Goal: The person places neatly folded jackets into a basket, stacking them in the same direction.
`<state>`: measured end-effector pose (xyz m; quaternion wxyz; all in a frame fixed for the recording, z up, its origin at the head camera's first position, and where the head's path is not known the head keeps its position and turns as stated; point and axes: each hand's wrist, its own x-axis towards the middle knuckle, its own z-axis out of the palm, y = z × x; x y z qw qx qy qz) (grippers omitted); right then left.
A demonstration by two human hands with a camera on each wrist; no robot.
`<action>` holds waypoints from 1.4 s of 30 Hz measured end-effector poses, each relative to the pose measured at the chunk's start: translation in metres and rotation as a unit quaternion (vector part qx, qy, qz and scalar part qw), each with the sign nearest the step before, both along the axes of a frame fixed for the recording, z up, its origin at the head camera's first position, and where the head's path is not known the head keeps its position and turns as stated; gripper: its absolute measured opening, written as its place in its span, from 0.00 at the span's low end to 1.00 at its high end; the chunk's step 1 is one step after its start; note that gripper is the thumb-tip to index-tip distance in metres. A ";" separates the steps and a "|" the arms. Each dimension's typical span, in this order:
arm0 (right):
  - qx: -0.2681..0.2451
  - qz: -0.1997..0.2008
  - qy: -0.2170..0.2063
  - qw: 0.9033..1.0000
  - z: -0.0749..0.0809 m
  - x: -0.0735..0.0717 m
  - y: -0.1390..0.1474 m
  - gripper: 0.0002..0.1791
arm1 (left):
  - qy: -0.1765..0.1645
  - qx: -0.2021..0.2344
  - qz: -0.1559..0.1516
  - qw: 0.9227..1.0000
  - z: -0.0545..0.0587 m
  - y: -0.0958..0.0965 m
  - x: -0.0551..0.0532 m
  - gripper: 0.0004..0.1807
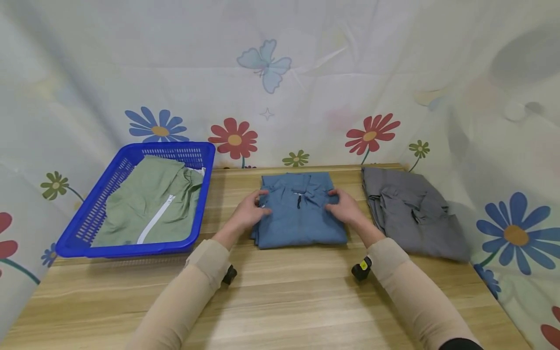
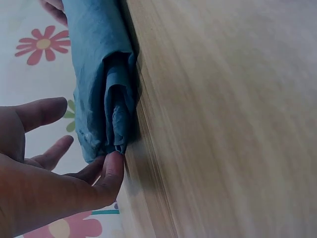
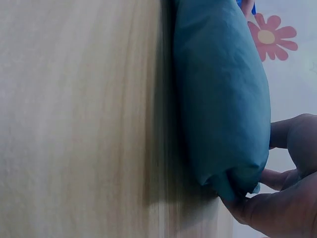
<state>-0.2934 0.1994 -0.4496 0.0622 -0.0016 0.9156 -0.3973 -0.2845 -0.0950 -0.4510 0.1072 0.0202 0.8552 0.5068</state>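
Observation:
A folded blue jacket (image 1: 302, 221) lies on the wooden table in front of me, its collar at the far side and a small black pull below the collar. At its left side is my left hand (image 1: 250, 210), fingers spread and loosely bent. In the left wrist view, fingertips (image 2: 115, 166) touch the lower corner of the stacked folds. My right hand (image 1: 344, 206) is at the opposite side, thumb and fingers apart over the edge. The right wrist view has its fingertips against the rounded end of the jacket (image 3: 223, 99).
To the left stands a blue plastic basket (image 1: 204, 194) holding a green garment (image 1: 144, 204) with a white zipper. A folded grey garment (image 1: 411, 214) lies on the right of the table (image 1: 288, 296). Behind hangs a flower-print cloth (image 1: 306, 107).

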 end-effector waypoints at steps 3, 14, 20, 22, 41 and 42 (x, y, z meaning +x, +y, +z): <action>-0.026 -0.002 -0.005 1.000 0.000 -0.002 0.002 0.27 | -0.005 0.014 0.005 1.000 0.000 0.000 -0.003 0.32; -0.084 0.027 -0.029 0.996 -0.001 -0.003 0.007 0.30 | -0.010 0.048 0.012 0.999 0.000 -0.004 -0.005 0.35; -0.105 0.024 -0.035 0.994 0.001 -0.003 0.007 0.32 | -0.008 0.080 0.013 0.997 0.002 -0.005 -0.005 0.37; -0.110 0.026 -0.041 0.993 0.002 -0.002 0.007 0.33 | -0.018 0.091 0.015 0.996 0.002 -0.006 -0.005 0.37; -0.111 0.078 -0.062 0.989 0.009 -0.002 0.010 0.33 | -0.021 0.042 0.026 0.999 0.004 -0.012 0.000 0.25; -0.108 0.080 -0.059 0.989 0.011 -0.002 0.009 0.33 | -0.017 0.037 0.028 0.999 0.005 -0.012 0.001 0.24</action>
